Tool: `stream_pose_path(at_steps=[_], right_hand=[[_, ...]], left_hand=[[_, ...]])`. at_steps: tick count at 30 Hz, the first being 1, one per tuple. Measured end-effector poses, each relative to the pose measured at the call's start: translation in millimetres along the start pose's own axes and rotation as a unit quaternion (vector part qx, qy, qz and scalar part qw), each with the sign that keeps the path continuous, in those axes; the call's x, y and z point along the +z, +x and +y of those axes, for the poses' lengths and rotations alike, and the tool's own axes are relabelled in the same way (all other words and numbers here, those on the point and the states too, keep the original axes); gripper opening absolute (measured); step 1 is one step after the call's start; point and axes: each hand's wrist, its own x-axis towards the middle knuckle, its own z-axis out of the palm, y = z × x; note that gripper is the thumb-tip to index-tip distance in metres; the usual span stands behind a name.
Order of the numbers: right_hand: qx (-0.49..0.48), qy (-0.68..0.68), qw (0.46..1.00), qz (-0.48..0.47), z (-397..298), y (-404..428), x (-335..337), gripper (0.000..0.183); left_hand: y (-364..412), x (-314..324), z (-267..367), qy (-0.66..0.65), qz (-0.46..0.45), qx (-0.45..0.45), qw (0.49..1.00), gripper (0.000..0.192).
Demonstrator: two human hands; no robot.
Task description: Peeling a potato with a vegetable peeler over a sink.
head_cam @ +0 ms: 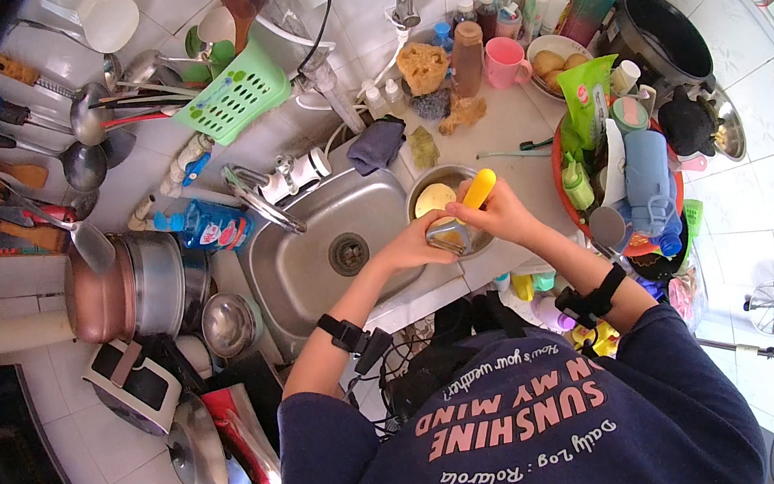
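Note:
My right hand (500, 212) is closed around the yellow handle (479, 188) of a kitchen tool, which looks like a peeler. The tool's metal end (449, 238) lies between my hands, over a round metal bowl (451, 175). My left hand (417, 242) is at the bowl's near left side, its fingers curled at the metal end; whether it holds a piece of food there is hidden. A pale yellow, round piece of food, perhaps a peeled potato (435, 199), lies in the bowl, left of the yellow handle.
A steel sink (309, 277) with a faucet (268, 211) is left of the bowl. Behind stand a dark cloth (376, 145), sponges (423, 67), a pink mug (506, 62) and a plate of potatoes (558, 51). A crowded red basin (565, 191) stands right; stacked pots (157, 278) stand left.

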Motion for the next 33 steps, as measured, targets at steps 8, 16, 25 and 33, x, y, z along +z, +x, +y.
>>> stream_pose_path(at_steps=[8, 16, 25, 33], right_hand=[[0.062, -0.009, 0.994, 0.091, 69.4, 5.4, -39.2, 0.027], [0.072, -0.099, 0.986, 0.11, 83.2, 4.3, -12.9, 0.03], [0.093, 0.025, 0.99, 0.105, 10.8, 6.0, -6.8, 0.03], [0.049, -0.015, 0.997, 0.053, -2.9, 6.4, 4.1, 0.027]], left_hand=[[-18.3, -7.0, -15.1, 0.032, -0.053, 0.038, 0.997, 0.074], [-12.4, -10.2, -3.6, -0.115, 0.018, -0.035, 0.993, 0.068], [-0.5, 6.3, -6.0, -0.083, 0.069, -0.026, 0.994, 0.071], [5.1, 8.1, -11.9, -0.057, 0.045, -0.057, 0.996, 0.072]])
